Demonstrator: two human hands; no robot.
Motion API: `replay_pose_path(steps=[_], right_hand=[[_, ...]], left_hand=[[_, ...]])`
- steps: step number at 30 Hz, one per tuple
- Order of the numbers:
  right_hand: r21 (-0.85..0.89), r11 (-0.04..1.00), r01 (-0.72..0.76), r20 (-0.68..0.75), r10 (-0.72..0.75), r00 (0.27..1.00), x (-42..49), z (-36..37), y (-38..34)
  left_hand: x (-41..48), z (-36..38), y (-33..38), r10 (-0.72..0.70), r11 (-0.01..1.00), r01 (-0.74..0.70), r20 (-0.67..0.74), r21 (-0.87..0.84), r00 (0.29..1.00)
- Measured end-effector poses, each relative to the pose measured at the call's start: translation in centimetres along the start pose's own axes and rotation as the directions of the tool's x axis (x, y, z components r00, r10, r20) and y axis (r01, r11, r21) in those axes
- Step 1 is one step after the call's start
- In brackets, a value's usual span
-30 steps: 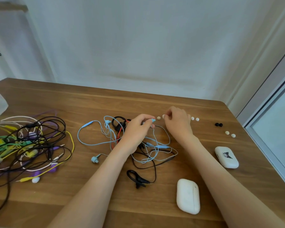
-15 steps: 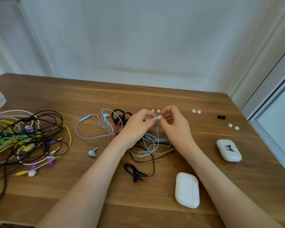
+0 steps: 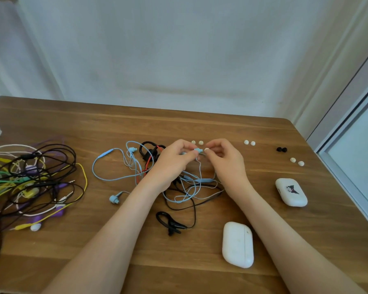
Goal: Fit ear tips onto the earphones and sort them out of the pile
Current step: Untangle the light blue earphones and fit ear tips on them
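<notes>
My left hand [image 3: 174, 161] pinches a light blue earbud [image 3: 198, 150] lifted above the table centre. My right hand [image 3: 223, 160] pinches a white ear tip [image 3: 207, 149] right at the earbud's nozzle. The blue earphone's cable [image 3: 115, 177] loops across the table, and its other earbud [image 3: 114, 198] lies to the left. Two white ear tips [image 3: 197, 142] lie just behind my hands, two more white ear tips [image 3: 249, 142] further right, a black pair of ear tips [image 3: 281, 149] and another white pair of ear tips [image 3: 296, 161] near the right edge.
A tangled pile of coloured earphones [image 3: 30, 183] fills the table's left side. Black ear-hook earphones [image 3: 170, 222] with a red cable [image 3: 147, 166] lie under and below my hands. A plain white earbud case [image 3: 238, 245] sits at front right, a white case with a cartoon sticker [image 3: 291, 192] further right.
My right hand picked one white ear tip off the table behind my hands and brought it to the blue earbud held in my left hand. The camera tilted slightly.
</notes>
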State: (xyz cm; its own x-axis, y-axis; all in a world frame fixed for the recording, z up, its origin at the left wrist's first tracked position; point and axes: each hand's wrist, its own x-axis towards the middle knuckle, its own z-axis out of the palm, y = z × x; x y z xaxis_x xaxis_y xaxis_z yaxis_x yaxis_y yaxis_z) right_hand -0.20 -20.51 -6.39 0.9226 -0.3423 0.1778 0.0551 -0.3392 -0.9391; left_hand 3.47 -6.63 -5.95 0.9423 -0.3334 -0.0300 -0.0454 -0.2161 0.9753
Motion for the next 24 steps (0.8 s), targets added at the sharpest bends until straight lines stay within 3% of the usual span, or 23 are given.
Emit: replay_pose_path(steps=[15, 24], right_hand=[[0.433, 0.870, -0.237, 0.254, 0.135, 0.958, -0.04, -0.23, -0.09], [0.408, 0.869, -0.279, 0.314, 0.154, 0.937, 0.13, -0.46, -0.18]], left_hand=[[-0.06, -0.37, -0.21, 0.015, 1.000, -0.014, 0.060, -0.024, 0.998], [-0.15, -0.37, -0.14, 0.031, 0.998, -0.027, 0.068, -0.050, 0.997]])
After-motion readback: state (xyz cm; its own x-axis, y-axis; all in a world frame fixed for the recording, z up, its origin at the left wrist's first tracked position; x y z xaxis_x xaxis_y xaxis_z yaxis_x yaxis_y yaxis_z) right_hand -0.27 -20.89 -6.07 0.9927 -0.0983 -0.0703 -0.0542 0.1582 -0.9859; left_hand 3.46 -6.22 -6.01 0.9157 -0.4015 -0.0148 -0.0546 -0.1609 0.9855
